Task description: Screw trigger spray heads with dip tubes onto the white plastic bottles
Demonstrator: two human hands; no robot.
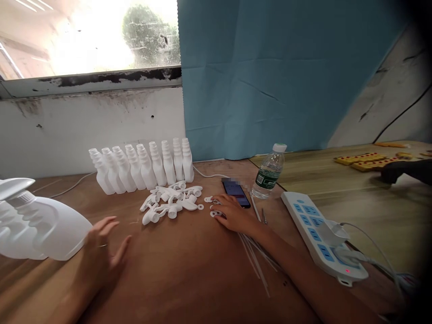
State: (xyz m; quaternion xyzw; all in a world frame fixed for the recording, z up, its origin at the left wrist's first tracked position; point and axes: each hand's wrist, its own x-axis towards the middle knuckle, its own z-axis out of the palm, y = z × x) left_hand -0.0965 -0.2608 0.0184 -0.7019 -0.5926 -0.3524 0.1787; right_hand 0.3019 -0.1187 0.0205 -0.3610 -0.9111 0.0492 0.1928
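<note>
- The brown table [189,270] lies bare between the left hand [101,252] and the right hand [232,215], an open lane toward the near edge.
- A pile of white spray triggers [170,202] blocks the way ahead, with a row of white bottles [141,166] just behind it.
- A large white bottle [40,229] crowds the left hand's outer side.
- Right of the right hand: thin tubes [256,256], a phone [236,192], a water bottle [269,173], a power strip [317,234].

We take the trigger heads [171,200] as our centre: bottles [141,166] stand in a row behind them, washers [213,207] and a phone [236,193] lie to their right, and a water bottle [269,172] and power strip [320,234] lie further right.
</note>
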